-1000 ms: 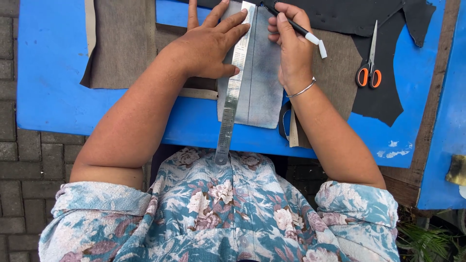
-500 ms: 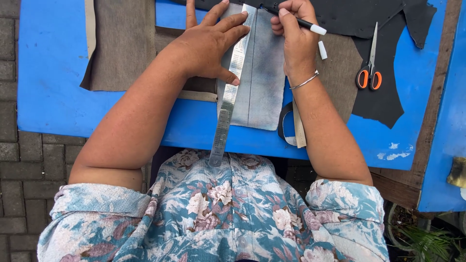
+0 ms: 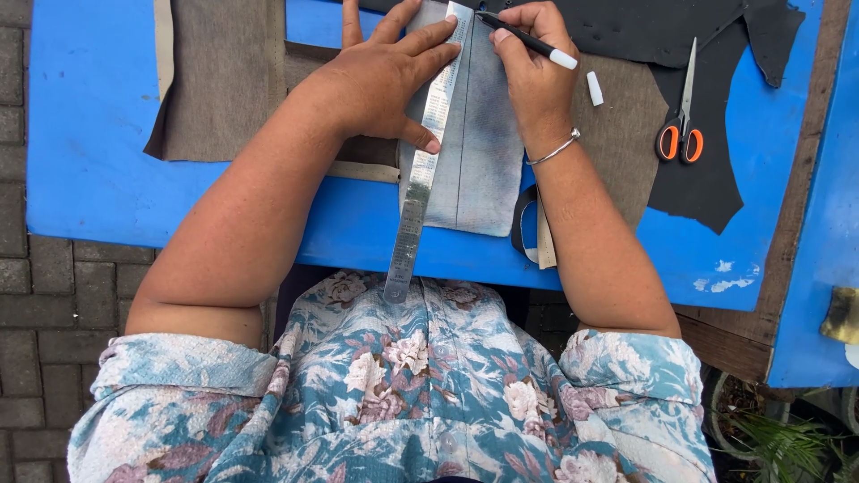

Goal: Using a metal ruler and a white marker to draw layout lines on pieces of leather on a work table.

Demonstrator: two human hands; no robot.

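While pinning the metal ruler [image 3: 428, 152] flat under the spread fingers of the left hand [image 3: 385, 76], holds a black pen [image 3: 523, 38] in the right hand [image 3: 537, 72], tip set near the ruler's far end. Left grip released: palm down, thumb pressed to the ruler's edge, clasping nothing. Right grip clenched around the pen barrel, white end pointing off to the right. Ruler laid slantwise along a smudged grey panel [image 3: 488, 170], near end jutting past the edge of the blue desk [image 3: 89, 116] toward the floral shirt. Panel lying on the near part of the desk, over a brown cloth [image 3: 224, 80] spreading to the left. Small white cap [image 3: 594, 88] just beside the right hand. Orange-handled scissors [image 3: 680, 134] farther right on a black sheet [image 3: 707, 179], well apart from both hands. Judging by the pose, appears to be ruling a line on the panel, seemingly right at its start, with the pen up at the far end. Calls next for firm, even pressure from the left hand and a steady pull of the pen toward the body, tight against the ruler's edge, without letting the overhanging end pivot or lift.
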